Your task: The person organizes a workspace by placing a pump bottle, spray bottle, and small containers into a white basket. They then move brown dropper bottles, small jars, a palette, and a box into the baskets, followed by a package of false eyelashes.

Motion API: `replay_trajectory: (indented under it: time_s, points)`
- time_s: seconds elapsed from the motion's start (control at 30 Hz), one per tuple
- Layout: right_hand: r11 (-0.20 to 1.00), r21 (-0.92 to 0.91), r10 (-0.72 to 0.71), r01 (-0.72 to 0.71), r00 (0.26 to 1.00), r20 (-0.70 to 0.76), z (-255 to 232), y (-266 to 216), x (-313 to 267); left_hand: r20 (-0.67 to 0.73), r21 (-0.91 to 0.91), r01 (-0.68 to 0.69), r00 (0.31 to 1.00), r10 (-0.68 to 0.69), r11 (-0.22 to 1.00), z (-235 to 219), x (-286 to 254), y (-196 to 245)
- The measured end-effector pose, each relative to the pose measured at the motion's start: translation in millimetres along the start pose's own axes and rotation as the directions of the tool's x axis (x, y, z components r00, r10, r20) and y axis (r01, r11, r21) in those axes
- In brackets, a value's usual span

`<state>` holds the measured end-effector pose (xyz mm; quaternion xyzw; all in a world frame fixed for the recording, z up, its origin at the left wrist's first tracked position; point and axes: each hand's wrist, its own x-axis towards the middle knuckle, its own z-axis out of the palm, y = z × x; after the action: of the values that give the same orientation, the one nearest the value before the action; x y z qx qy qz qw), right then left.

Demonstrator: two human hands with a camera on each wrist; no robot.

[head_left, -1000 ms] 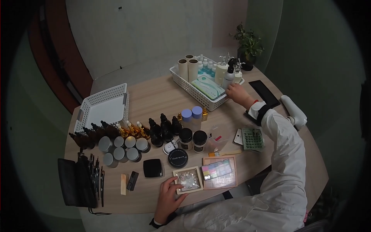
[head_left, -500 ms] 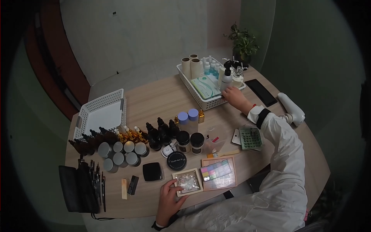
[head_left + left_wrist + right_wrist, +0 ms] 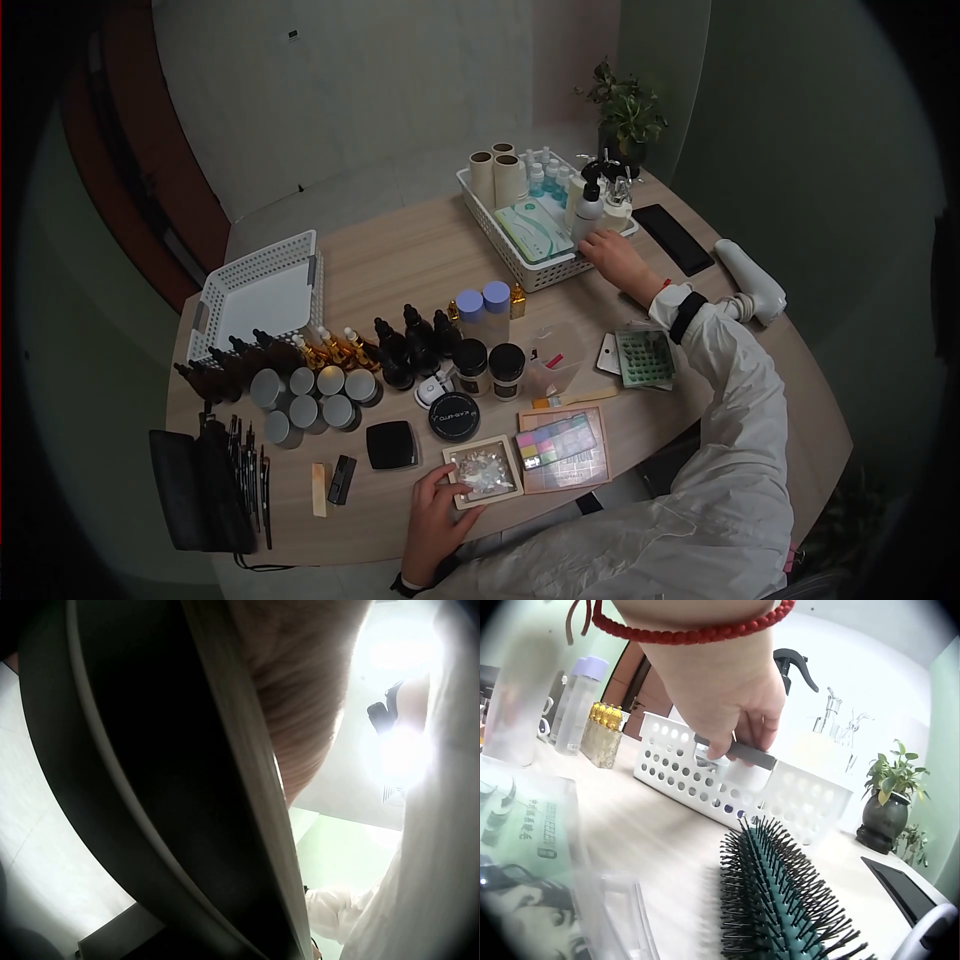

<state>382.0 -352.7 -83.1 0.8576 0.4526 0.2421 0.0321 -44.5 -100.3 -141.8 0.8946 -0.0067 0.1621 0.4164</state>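
White basket (image 3: 552, 273), head view: on the worktop (image 3: 400, 250), towards 1 o'clock; long axis about 11 to 5, near end pointing to 5.
Basket contents: cardboard tubes (image 3: 482, 182) upright at the 10 o'clock side, flat box (image 3: 537, 228) lying flat, spray bottle (image 3: 586, 215) upright, other bottles behind.
Right hand (image 3: 617, 263), head view: at the basket's near end, just below the spray bottle.
Left hand (image 3: 437, 520), head view: grip relaxed, fingers touching the 8 o'clock side of the framed box (image 3: 495, 472); not wrapped round it.
Second basket (image 3: 262, 305): well apart, at 8 to 9 o'clock from the white basket.
Progress, basket: loaded and in hand, judged at the holding stage; no lift evident. What remains cannot be told.
Sleeve (image 3: 442, 795), left wrist view: pale, at 3 o'clock; left fingers out of frame, so their grip cannot be told here.
Grey handle (image 3: 762, 759), right wrist view: right grip closed, fingers curled over it; how firmly, cannot tell.
Basket end wall, right wrist view: runs about 10 to 4, handle along its top.
Round brush (image 3: 776, 889): nearer the camera, at 5 to 6 o'clock from the handle, long axis about 11 to 5.
Potted plant (image 3: 889, 806): at 3 o'clock.
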Motion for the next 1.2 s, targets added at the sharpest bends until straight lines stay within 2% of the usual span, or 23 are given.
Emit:
replay_trajectory:
  time_s: [0.27, 0.33, 0.53, 0.87, 1.03, 1.13, 1.2]
  points:
    - [0.999, 0.04, 0.015, -0.014, 1.0, -0.019, -1.3, -0.1, 5.2, 0.011, -0.007, 0.016, 1.0, -0.016, 1.0, -0.4, -0.6, 0.9]
    - [0.998, 0.061, 0.028, -0.029, 0.999, 0.016, -1.1, -4.1, 10.5, 0.012, -0.003, 0.01, 1.0, -0.01, 1.0, 1.6, -0.6, -2.0]
    - [1.0, 0.018, 0.02, -0.019, 1.0, -0.022, 17.5, -8.2, 30.3, 0.006, 0.002, 0.008, 1.0, -0.008, 1.0, -1.2, 0.7, 2.8]
    - [0.999, -0.009, 0.042, -0.042, 0.999, -0.014, 29.2, -48.5, 70.8, 0.009, -0.001, -0.002, 1.0, 0.002, 1.0, -0.6, 0.6, 0.5]
    - [0.985, 0.171, 0.023, -0.029, 0.999, 0.039, 16.1, -63.4, 86.3, 0.008, -0.003, -0.001, 1.0, 0.001, 1.0, -1.5, 1.4, 3.5]
    - [0.961, 0.277, 0.014, -0.008, 1.0, -0.019, -7.5, -63.2, 80.8, 0.011, -0.008, 0.007, 1.0, -0.007, 1.0, -1.4, -0.9, 0.4]
    - [0.954, 0.299, 0.011, -0.014, 1.0, 0.012, -16.1, -54.1, 67.7, 0.015, -0.01, 0.013, 1.0, -0.013, 1.0, -1.1, -0.5, -1.5]
